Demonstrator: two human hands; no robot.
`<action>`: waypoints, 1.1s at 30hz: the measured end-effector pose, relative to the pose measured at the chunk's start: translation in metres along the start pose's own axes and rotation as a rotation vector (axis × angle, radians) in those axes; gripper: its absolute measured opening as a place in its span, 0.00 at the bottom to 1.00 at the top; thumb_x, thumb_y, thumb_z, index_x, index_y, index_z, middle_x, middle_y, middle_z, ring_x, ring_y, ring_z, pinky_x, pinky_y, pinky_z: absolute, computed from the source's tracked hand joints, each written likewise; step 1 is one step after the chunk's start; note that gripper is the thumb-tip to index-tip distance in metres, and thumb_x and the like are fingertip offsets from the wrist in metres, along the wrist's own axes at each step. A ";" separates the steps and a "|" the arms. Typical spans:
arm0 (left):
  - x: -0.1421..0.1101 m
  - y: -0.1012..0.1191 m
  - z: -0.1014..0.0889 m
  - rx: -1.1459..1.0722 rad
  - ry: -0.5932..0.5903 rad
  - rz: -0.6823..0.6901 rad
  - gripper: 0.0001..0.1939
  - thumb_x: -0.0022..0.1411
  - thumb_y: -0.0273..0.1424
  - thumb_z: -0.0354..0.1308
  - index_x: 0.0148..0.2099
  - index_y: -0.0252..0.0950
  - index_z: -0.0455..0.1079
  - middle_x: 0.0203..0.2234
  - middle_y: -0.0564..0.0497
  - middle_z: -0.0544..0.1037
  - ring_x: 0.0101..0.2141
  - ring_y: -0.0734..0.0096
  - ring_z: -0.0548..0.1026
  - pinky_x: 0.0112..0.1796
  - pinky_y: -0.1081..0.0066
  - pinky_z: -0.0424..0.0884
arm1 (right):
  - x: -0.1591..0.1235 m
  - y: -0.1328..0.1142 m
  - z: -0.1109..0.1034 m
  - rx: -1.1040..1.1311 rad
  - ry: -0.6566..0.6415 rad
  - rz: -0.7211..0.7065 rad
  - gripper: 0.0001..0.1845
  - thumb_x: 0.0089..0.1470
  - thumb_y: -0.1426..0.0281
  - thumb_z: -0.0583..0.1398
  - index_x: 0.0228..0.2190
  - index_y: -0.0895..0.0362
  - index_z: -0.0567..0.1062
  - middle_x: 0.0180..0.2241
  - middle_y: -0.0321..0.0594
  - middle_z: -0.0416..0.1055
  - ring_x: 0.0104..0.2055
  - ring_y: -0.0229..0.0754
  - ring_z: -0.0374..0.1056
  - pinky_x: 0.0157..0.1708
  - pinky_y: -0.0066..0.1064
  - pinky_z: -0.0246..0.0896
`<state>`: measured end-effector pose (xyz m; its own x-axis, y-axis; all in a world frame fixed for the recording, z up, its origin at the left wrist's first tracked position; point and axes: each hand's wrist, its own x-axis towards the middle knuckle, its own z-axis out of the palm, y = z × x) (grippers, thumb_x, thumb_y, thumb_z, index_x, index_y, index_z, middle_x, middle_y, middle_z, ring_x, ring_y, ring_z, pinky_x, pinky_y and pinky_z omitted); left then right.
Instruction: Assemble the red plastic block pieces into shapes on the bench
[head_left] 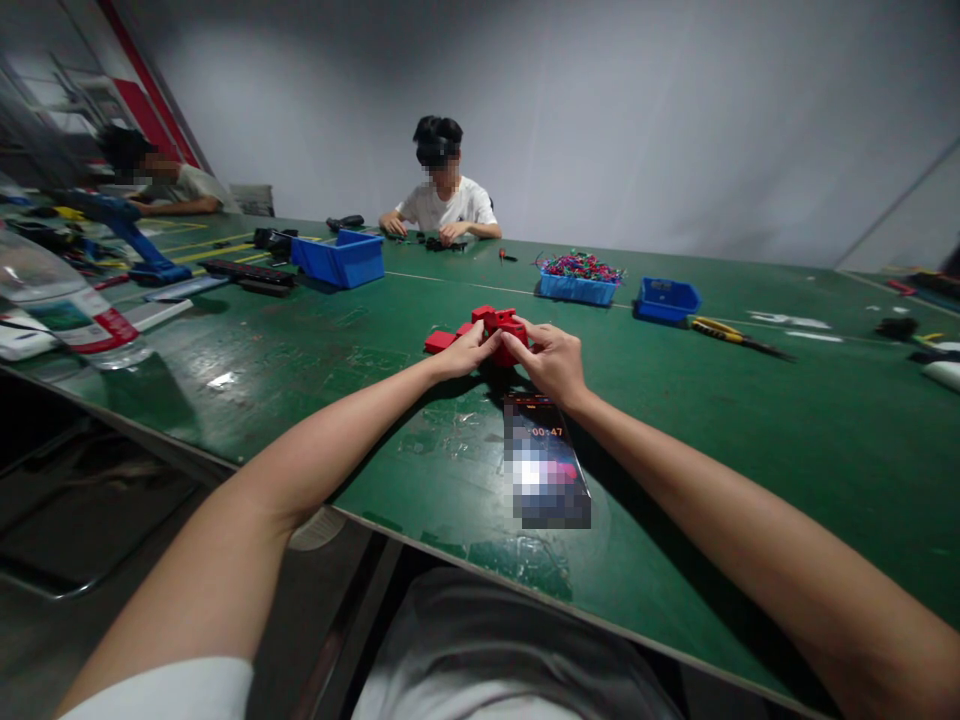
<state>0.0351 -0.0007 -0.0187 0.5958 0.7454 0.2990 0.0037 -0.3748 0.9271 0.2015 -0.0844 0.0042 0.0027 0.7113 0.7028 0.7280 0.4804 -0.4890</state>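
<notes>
A red plastic part [501, 328] sits on the green table [315, 370] in front of me. My left hand [466, 352] closes on its left side with fingers pinched. From the right, my right hand [553, 362] grips the same red part with curled fingers. A flat red piece [439, 341] sticks out to the left of my left hand. A phone [545, 460] showing a timer lies flat on the table just below my hands.
A plastic water bottle [60, 305] lies at the left. Blue bins [341, 257] [667, 299] and a blue tray of coloured pieces [579, 280] stand further back. A yellow-handled tool [731, 334] lies at the right. Two other people sit at the table's far side.
</notes>
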 end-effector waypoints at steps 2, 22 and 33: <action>0.001 -0.003 -0.002 0.018 0.000 0.006 0.43 0.55 0.58 0.58 0.62 0.32 0.60 0.51 0.38 0.73 0.55 0.55 0.68 0.54 0.61 0.64 | 0.001 0.001 0.001 0.031 -0.017 -0.024 0.21 0.56 0.56 0.62 0.46 0.53 0.81 0.34 0.43 0.79 0.34 0.43 0.73 0.36 0.33 0.66; 0.002 -0.002 -0.005 0.001 -0.027 -0.016 0.41 0.58 0.58 0.54 0.61 0.31 0.65 0.50 0.38 0.76 0.49 0.59 0.73 0.51 0.63 0.66 | 0.013 0.029 -0.010 0.102 -0.304 -0.198 0.30 0.51 0.64 0.64 0.56 0.53 0.72 0.48 0.47 0.68 0.39 0.43 0.69 0.42 0.37 0.70; 0.003 -0.001 -0.006 0.187 -0.034 0.041 0.23 0.62 0.41 0.57 0.53 0.30 0.70 0.43 0.44 0.79 0.46 0.61 0.74 0.51 0.62 0.68 | 0.006 0.036 -0.003 0.122 -0.235 -0.348 0.29 0.55 0.57 0.62 0.57 0.51 0.65 0.62 0.54 0.58 0.63 0.55 0.58 0.60 0.52 0.57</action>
<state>0.0322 0.0054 -0.0171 0.6251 0.7098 0.3246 0.1265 -0.5025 0.8553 0.2304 -0.0641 -0.0074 -0.3949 0.5865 0.7071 0.5713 0.7595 -0.3109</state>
